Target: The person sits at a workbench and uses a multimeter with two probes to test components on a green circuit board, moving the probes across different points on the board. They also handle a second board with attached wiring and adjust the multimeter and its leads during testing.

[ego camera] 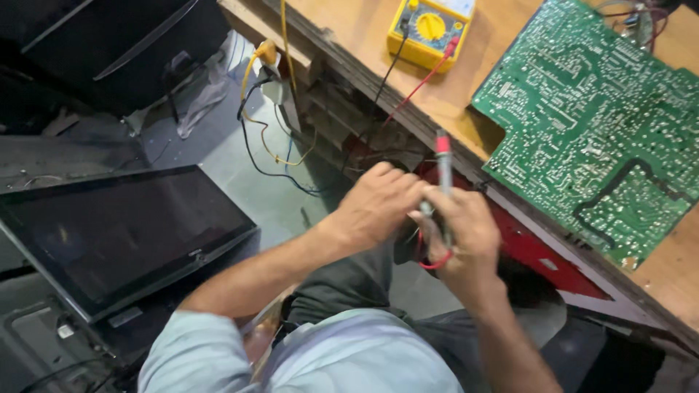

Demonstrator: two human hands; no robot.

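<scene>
Both hands are together in front of the torso, just off the near edge of the workbench. Right hand is closed around a red test probe: shaft runs up out of the fist, roughly upright with a slight tilt, red collar near the top, tip pointing up toward the bench edge. A loop of red lead curls out below the fist. Left hand is curled in against the right, fingers meeting at the probe's lower body; can't tell whether it actually grips anything, the fingertips are hidden behind the knuckles. A dark part sits between and under the two hands, too hidden to identify. On the bench, a yellow multimeter sits at the far edge, with a red wire and a black wire dropping from it over the bench front toward the hands. A large green circuit board lies solder side up on the bench, right of the probe, well apart from both hands. A flat-panel screen lies face up on the floor to the left, dark. Loose yellow and blue cables hang off the bench's left corner.
</scene>
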